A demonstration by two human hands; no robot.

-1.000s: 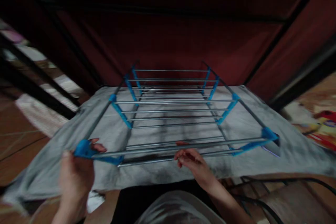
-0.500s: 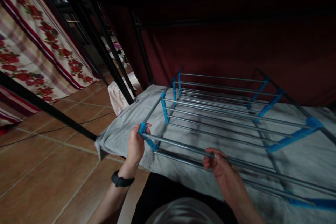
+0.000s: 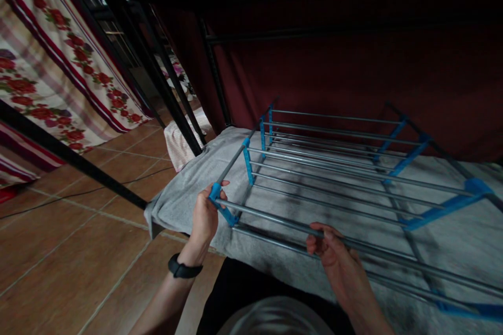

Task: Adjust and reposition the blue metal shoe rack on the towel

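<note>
1. Tiled floor (image 3: 70, 251) lies underfoot beside a grey cloth (image 3: 184, 188) spread below a dark red wall.
2. Left hand (image 3: 204, 217) curls around the blue corner joint (image 3: 215, 192) of the drying rack (image 3: 334, 167).
3. Right hand (image 3: 334, 254) has its fingers closed around the near rail.
4. Judged step: positioning the rack on the cloth; next it needs an even two-handed grip.

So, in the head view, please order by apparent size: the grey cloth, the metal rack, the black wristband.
1. grey cloth
2. metal rack, nearly as large; partly cut off
3. black wristband
</note>
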